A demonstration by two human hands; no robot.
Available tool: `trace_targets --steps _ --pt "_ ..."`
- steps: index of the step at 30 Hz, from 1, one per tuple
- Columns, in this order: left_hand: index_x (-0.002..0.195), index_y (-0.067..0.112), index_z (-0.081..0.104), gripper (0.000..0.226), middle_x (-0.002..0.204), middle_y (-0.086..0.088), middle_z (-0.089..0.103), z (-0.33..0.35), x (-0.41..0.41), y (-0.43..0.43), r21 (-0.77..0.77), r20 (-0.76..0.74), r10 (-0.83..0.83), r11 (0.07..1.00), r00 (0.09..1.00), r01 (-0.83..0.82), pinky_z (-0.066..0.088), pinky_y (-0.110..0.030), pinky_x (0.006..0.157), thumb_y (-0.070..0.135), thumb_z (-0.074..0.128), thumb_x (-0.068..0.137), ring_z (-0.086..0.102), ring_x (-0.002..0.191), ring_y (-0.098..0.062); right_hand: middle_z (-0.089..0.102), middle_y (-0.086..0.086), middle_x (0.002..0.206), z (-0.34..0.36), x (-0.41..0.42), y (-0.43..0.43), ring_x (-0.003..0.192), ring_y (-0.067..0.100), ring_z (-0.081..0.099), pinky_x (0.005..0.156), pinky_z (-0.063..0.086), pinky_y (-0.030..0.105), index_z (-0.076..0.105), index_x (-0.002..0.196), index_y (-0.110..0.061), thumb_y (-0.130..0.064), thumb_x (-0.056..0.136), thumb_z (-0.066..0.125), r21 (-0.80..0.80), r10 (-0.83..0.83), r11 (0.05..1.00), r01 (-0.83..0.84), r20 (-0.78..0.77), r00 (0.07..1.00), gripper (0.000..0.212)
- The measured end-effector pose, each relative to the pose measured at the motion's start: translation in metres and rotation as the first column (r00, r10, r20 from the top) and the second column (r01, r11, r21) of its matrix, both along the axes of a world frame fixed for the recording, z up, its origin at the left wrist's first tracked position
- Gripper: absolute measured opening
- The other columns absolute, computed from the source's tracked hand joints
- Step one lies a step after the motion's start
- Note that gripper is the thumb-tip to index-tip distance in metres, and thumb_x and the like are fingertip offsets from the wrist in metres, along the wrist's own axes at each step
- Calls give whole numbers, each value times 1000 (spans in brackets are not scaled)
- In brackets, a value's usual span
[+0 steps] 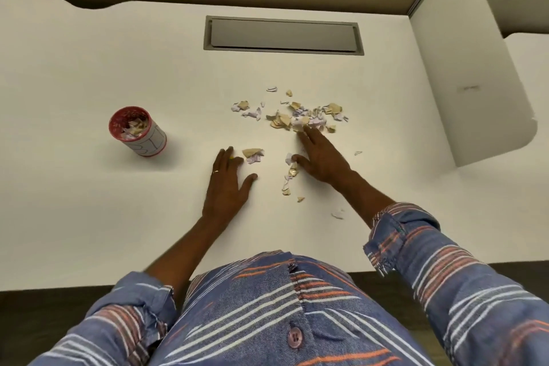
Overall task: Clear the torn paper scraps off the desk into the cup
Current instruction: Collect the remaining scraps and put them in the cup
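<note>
Torn tan and pale lilac paper scraps lie scattered over the middle of the white desk. A small clump of scraps sits between my hands, and a trail of bits runs toward me. My left hand rests flat on the desk, fingers spread, its fingertips touching the small clump. My right hand lies flat and open with fingertips at the near edge of the main pile. A red-rimmed white paper cup stands upright to the left, holding several scraps.
A grey rectangular cable hatch is set into the desk behind the scraps. A white side panel rises at the right. The desk's front edge runs just ahead of my striped shirt.
</note>
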State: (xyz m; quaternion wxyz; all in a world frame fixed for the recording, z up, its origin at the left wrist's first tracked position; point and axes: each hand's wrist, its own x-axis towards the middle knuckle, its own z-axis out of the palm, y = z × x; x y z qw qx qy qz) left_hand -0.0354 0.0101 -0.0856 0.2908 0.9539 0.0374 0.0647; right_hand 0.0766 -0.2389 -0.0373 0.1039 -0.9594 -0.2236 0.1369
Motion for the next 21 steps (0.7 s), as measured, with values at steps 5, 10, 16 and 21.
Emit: trace_targets --steps 5,10,16,21 --pt "141 17 39 59 159 -1 22 3 2 -2 -71 31 23 997 999 -20 31 -39 119 45 58 93 20 149 -21 40 15 155 -4 -40 0 144 30 38 116 38 41 45 144 -6 -39 103 49 113 30 993 -35 51 998 53" --pt "155 30 22 63 165 -6 7 12 32 -16 106 -81 -86 990 993 94 16 -42 124 41 49 99 7 152 -29 52 4 148 -1 -69 -18 130 24 54 88 58 43 64 126 -13 -35 99 57 164 57 983 -78 126 990 35" --pt "127 22 61 29 152 -6 41 5 37 -15 37 -65 -135 990 989 138 18 -49 121 25 51 100 26 148 -26 33 6 160 2 -34 -62 145 26 35 109 44 40 48 142 -15 -45 99 55 207 -201 964 164 173 964 53" --pt "113 14 61 18 141 -3 50 -1 12 0 -103 50 -158 981 986 163 32 -38 117 13 52 98 32 144 -20 17 19 165 -7 -1 -71 152 38 18 123 22 52 30 154 -5 -50 98 53 140 -380 919 369 58 923 75"
